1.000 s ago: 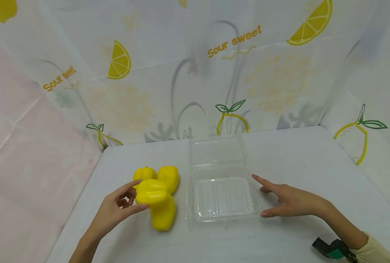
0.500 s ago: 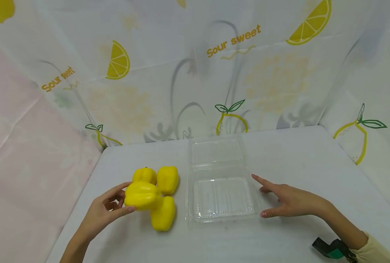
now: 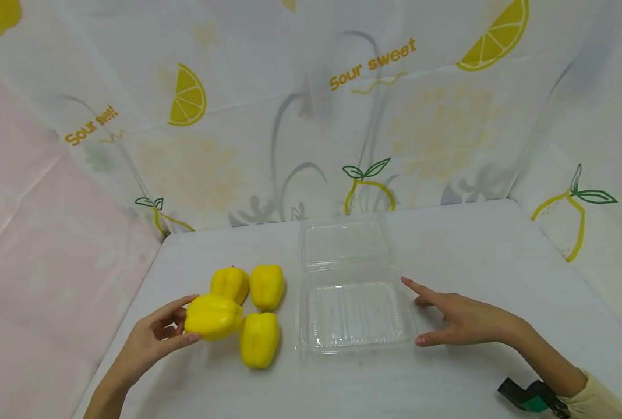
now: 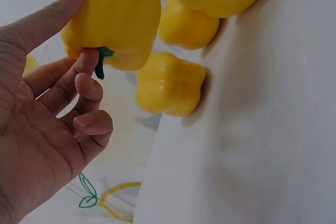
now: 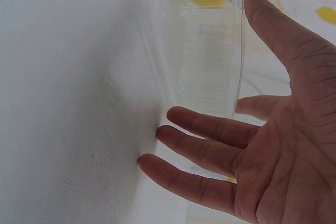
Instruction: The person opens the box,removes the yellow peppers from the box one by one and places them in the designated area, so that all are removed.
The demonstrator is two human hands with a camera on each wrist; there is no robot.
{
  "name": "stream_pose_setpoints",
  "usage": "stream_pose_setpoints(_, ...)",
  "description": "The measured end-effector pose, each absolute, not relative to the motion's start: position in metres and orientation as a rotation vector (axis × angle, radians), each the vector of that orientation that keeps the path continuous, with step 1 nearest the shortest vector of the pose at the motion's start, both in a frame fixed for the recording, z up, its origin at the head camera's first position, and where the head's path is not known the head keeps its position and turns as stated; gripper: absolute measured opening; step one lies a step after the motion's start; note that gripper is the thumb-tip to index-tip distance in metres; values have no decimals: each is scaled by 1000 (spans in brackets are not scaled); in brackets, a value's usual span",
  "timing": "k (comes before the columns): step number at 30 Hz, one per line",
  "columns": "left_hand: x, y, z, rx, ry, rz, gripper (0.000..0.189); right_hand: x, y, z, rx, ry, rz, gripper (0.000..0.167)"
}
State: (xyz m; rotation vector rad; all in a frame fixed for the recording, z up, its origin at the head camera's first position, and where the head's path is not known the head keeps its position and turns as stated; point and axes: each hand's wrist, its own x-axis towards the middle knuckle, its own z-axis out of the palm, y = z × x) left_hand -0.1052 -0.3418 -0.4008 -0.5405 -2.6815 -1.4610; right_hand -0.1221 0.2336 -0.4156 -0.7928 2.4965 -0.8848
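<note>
My left hand pinches a yellow bell pepper between thumb and fingers, its green stem toward my palm in the left wrist view. Just past it are three more yellow bell peppers: one at back left, one at back right and one nearer the front. A clear plastic clamshell container lies opened out, its lid folded back. At the container's right side my right hand has its fingers spread, with thumb and forefinger right at the rim and the other fingertips low by the tabletop.
White cloth covers the table. Behind it hangs a lemon-print curtain, with a pinkish side wall at left. A black and green device sits at my right wrist.
My left hand has moved left with the bell pepper, away from above the other peppers, so the front one shows whole. My right hand and the container have stayed put.
</note>
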Motion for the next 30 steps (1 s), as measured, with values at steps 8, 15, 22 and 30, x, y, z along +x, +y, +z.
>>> stream_pose_setpoints(8,-106,-356,-406,-598,-2717,-1489,59,-123,234,-415,-790,2497,-882,106)
stream_pose_setpoints(15,-110,-370,-413,-616,-2775,-1480,59,-123,233,-416,-773,2494,-882,106)
stream_pose_setpoints(22,-116,-380,-427,-550,-2903,-1494,59,-123,234,-417,-769,2494,-875,106)
stream_pose_setpoints(30,-117,-378,-430,-580,-2957,-1435,64,-123,233,-416,-767,2494,-875,107)
